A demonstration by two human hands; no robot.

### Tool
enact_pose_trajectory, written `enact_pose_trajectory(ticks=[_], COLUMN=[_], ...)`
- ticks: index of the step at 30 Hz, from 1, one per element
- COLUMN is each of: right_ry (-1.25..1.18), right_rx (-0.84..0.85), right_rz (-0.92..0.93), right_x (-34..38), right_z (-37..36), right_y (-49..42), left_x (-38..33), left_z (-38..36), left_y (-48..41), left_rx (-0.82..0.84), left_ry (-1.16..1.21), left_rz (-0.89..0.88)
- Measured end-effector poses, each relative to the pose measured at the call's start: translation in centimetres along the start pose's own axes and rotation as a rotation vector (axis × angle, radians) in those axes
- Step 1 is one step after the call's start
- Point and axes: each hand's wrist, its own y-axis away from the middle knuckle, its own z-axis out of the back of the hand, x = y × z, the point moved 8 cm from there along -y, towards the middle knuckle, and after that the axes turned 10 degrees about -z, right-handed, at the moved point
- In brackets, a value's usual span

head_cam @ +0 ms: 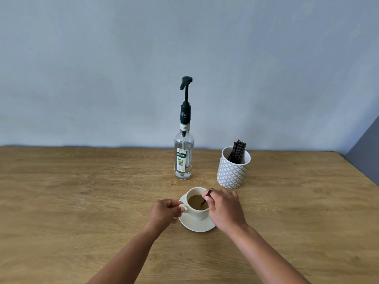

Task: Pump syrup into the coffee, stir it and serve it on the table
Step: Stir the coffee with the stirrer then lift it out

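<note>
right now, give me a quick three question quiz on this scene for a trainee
1. True or false: the cup stands on a saucer.
2. What does the right hand hold? A) the pump B) a stirrer dipped in the coffee C) the saucer
3. Fill in: the spare stirrers stand in a patterned ____, on the right of the bottle.

Key
1. True. The left hand pinches the cup's handle.
2. B. The stirrer reaches down into the coffee.
3. Holder, standing on the table.
</note>
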Motion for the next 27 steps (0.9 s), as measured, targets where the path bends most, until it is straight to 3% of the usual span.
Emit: enact_pose_trajectory(ticks=[21, 27], right_ry=[-0.079, 0.015], right_rx=[-0.004, 0.008], right_rz=[0.024, -0.017], right_x=[0.22, -0.47], right_z=[0.05, -0.23], right_y=[0.11, 0.35], left_x=[-0.04, 0.12], left_z=[0.03, 0.12], left_y=[0.03, 0.03], left_rx=[0.007, 0.009], left_ry=[-0.009, -0.008], left_rz=[-0.004, -0.004])
